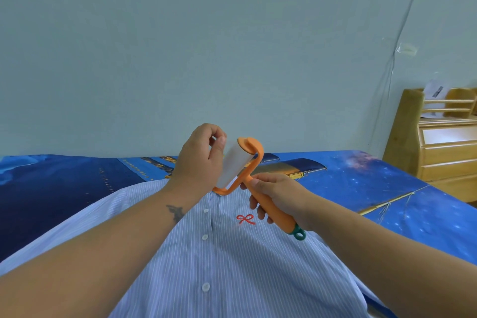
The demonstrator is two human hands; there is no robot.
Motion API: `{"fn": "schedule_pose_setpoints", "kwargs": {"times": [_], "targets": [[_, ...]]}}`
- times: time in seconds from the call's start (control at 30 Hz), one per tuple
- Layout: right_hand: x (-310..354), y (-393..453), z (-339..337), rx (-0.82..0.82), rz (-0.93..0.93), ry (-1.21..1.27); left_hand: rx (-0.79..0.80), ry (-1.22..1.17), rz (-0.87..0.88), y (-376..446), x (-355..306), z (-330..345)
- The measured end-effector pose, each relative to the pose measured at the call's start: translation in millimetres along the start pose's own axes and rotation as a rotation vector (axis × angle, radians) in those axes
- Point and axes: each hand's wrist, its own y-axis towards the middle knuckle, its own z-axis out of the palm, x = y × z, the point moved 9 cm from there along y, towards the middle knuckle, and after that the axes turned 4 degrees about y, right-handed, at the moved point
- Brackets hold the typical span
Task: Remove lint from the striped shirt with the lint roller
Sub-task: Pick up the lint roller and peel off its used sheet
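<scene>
A blue-and-white striped shirt [222,261] lies buttoned and flat on the bed, with a small red bow stitched on its chest. Above its collar I hold an orange lint roller [247,162] with a white sticky roll and a green loop at the handle's end. My right hand [276,196] grips the orange handle. My left hand [200,160] pinches the upper edge of the white roll between thumb and fingertips. The roller is lifted off the cloth, tilted up to the right.
The bed has a dark blue starry cover [374,183] spreading left and right of the shirt. A pale wall stands behind it. A wooden cabinet [444,147] with papers on top sits at the far right, beyond the bed's corner.
</scene>
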Motion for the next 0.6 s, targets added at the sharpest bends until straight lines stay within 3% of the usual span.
{"fn": "schedule_pose_setpoints", "kwargs": {"times": [0.3,0.47,0.6], "targets": [[-9,1,-10,-0.027,0.026,0.001,-0.004,-0.220,-0.189,2,21,1],[-15,3,-23,-0.084,0.034,-0.054,-0.028,-0.541,-0.458,-4,42,9],[-18,6,-31,-0.128,0.023,-0.110,-0.096,-0.589,-0.552,-6,52,3]]}}
